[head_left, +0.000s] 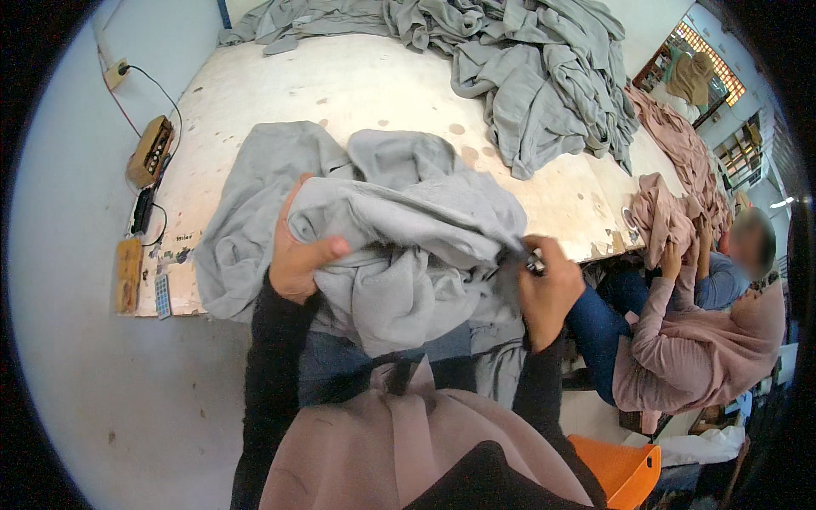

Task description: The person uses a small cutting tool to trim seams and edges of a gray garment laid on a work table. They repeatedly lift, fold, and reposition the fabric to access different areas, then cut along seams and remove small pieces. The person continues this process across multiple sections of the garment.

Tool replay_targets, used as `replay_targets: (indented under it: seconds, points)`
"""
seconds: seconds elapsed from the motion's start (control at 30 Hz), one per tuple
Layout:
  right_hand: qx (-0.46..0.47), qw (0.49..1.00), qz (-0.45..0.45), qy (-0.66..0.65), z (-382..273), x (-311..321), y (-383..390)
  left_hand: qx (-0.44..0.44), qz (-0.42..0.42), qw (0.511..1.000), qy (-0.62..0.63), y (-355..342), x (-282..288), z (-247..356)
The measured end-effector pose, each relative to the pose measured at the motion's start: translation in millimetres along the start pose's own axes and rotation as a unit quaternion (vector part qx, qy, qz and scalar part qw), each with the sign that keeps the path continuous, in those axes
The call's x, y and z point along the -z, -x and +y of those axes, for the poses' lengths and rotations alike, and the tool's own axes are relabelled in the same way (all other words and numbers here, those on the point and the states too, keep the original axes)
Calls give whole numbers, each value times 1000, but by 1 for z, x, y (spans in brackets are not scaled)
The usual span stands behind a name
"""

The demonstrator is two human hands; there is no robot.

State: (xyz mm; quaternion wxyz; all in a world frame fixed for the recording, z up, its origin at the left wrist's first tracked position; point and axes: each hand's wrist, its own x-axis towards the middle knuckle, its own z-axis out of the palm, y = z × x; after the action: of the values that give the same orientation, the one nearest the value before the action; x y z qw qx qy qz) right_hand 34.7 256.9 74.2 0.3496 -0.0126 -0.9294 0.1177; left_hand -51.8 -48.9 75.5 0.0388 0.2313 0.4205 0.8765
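Note:
A bundled grey garment [382, 293] lies over the near edge of the table in front of me, its folds hanging toward my lap. My left hand [297, 259] grips it at the left, thumb on top and fingers partly hidden behind a fold. At the garment's right end, my right hand [551, 285] is closed around small dark metal snips [534, 262]. The tip of the snips is against or very near the cloth and is hard to make out.
A large heap of grey fabric [544, 93] covers the table's far side. On the left are a power strip [153, 149], a remote control [162, 295] and a wooden block [128, 274]. People at right handle pink cloth [661, 217]. An orange chair [616, 467] stands lower right.

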Motion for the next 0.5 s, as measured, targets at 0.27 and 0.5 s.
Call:
replay_targets:
  seconds: [0.27, 0.5]
  points:
    - [91, 966, 180, 159, 52, 67, -107, -161, -111, 794, -575, -62, -26, 85]
    - [122, 991, 27, -46, 69, 140, -202, -172, -140, 751, -622, -120, -24, 172]
